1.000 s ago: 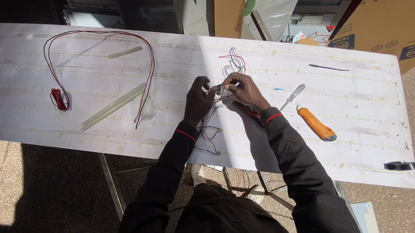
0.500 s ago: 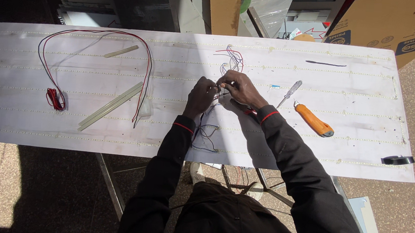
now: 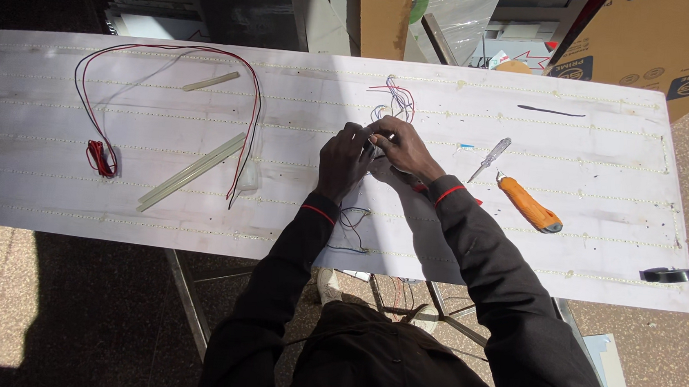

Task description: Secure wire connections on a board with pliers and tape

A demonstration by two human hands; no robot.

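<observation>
Overhead, brown cardboard box (image 3: 659, 46) (blue label) beyond the white panel (image 3: 121, 119).

A long white desk (image 3: 569, 260) runs across the frame, studded with rows of small dots. At the left of the frame lies a looped red-and-black cable (image 3: 105, 109), with two pale sticks (image 3: 190, 172) inside the loop and a shorter one (image 3: 210, 81) above. A bunch of thin coloured wires (image 3: 397, 99) lies at upper centre. Right of centre rest a small screwdriver (image 3: 491, 158) and an orange-handled knife (image 3: 528, 204); a black tape roll (image 3: 667, 275) sits at the lower right edge
</observation>
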